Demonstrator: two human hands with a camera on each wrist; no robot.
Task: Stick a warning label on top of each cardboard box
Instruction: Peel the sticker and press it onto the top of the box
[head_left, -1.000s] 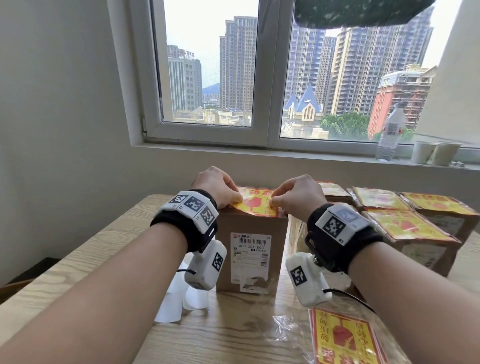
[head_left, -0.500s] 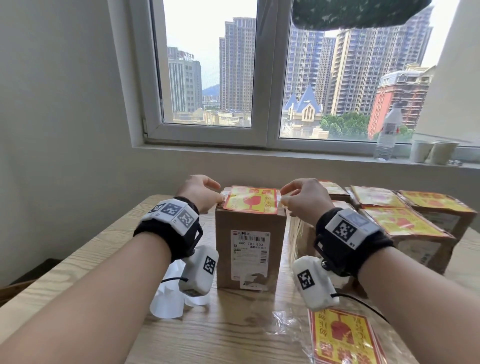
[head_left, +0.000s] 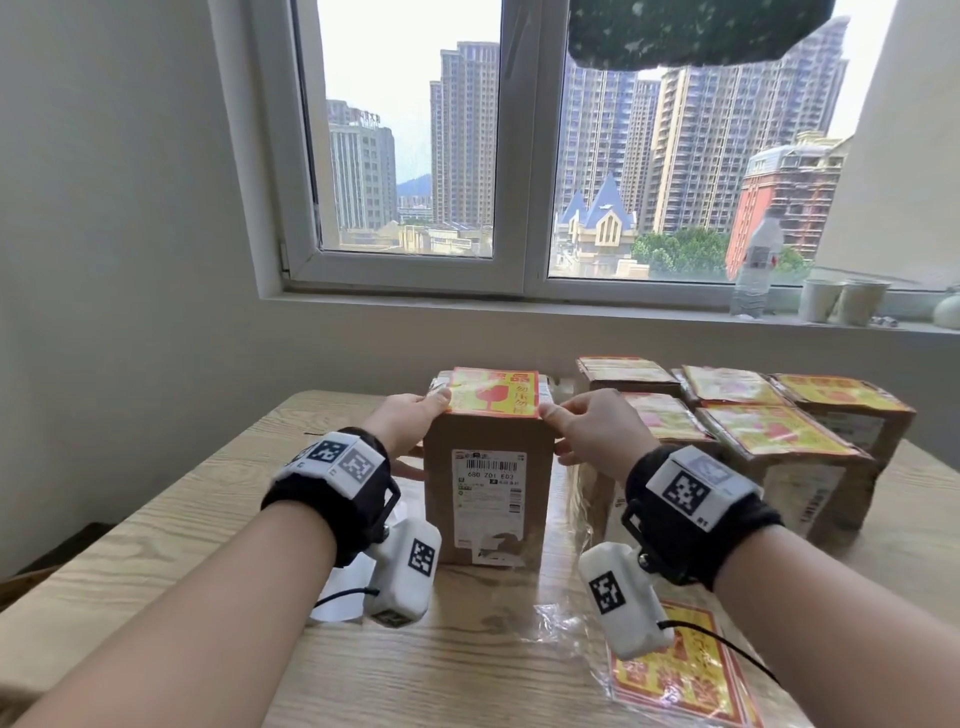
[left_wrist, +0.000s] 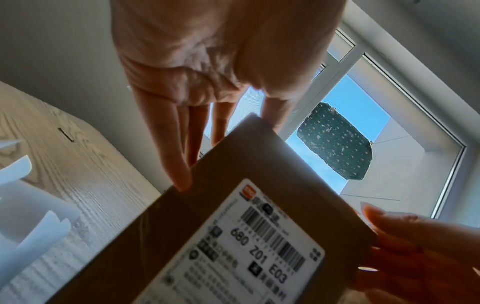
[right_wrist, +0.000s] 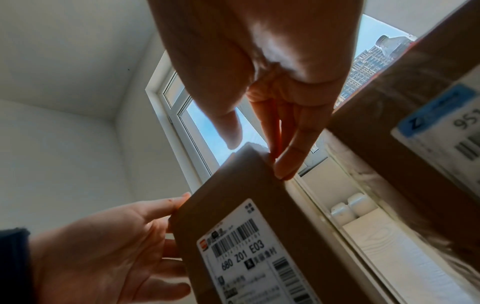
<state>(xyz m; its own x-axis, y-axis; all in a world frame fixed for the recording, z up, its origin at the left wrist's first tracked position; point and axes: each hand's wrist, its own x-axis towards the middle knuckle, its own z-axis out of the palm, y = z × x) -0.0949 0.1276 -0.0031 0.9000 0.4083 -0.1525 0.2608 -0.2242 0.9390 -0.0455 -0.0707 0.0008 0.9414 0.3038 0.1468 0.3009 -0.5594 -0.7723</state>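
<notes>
Pale wood-grain bench (head_left: 171, 525) fills the lower view under a window, with a grey wall on the left. Nearest the person, below the right wrist, a clear plastic sleeve of spare warning labels (head_left: 680, 680) lies flat near the bench's near edge. Below the left wrist lie curled white backing sheets (left_wrist: 28, 224).

Between the two hands stands the cardboard box (head_left: 488, 467), upright, its shipping sticker (head_left: 488, 499) facing the person. The left hand (head_left: 402, 423) lies against the box's left side, fingers straight along the wall and thumb at the top left edge; this grip is flat and open. The right hand (head_left: 589, 431) mirrors it on the right side, thumb tip on the top right corner and straight fingers on the side wall, so the box is pressed between two flat hands, neither wrapping round it. On the box's top, between the thumbs, sits the red and yellow warning label (head_left: 493, 392), lying flat.

Right of the right hand, close by, stands a cluster of labelled boxes (head_left: 779, 441), packed close together, running toward the right edge of the bench. Left of the left hand the bench lies bare to its rounded far corner.

Beyond the hands, the window sill (head_left: 571, 306) carries a water bottle (head_left: 753, 270) and paper cups (head_left: 841, 301) at its right end. Tower blocks show through the glass.
</notes>
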